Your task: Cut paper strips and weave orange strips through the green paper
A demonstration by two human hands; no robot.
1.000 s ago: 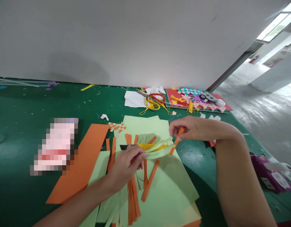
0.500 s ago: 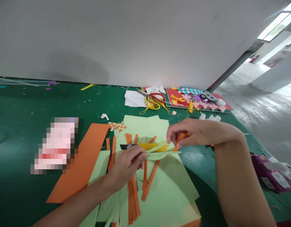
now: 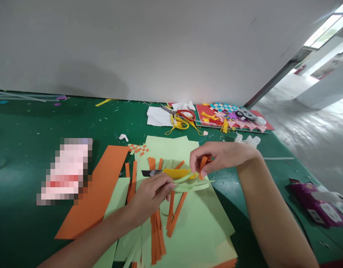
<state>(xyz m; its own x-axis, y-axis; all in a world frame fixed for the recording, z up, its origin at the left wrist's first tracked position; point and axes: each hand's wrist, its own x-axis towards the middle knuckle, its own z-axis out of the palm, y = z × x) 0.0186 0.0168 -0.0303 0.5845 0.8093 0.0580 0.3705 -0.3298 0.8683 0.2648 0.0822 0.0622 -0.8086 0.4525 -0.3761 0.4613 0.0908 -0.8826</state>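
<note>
Strip of orange paper (image 3: pixel 202 163), held in the air just above the middle of the work, pinched narrow between thumb and fingertips of the right hand (image 3: pixel 220 156). Its lower end dips toward a fan of light-green strips (image 3: pixel 194 185), which arch up off the sheet below. The left hand (image 3: pixel 150 195) has its fingers drawn together on the near ends of these light-green strips, pinning them. A yellow utility knife (image 3: pixel 175 173) lies just behind the fan, its dark blade end pointing left, close to the left fingertips. Under both hands lies a light-green sheet (image 3: pixel 201 223), with loose orange strips (image 3: pixel 157 234) spread over it, some running beneath the left hand. An orange sheet (image 3: pixel 96 193) lies slantwise just to the left, and a small orange-and-white woven piece (image 3: pixel 139 149) sits at its far corner. All rest on a green table (image 3: pixel 26 149). Well apart, by the wall: red-handled scissors (image 3: pixel 184 113) on white paper (image 3: pixel 157 117), beside a red board (image 3: pixel 268 126) bearing coloured paper pieces. A purple object (image 3: pixel 316 203) lies at the right edge.
</note>
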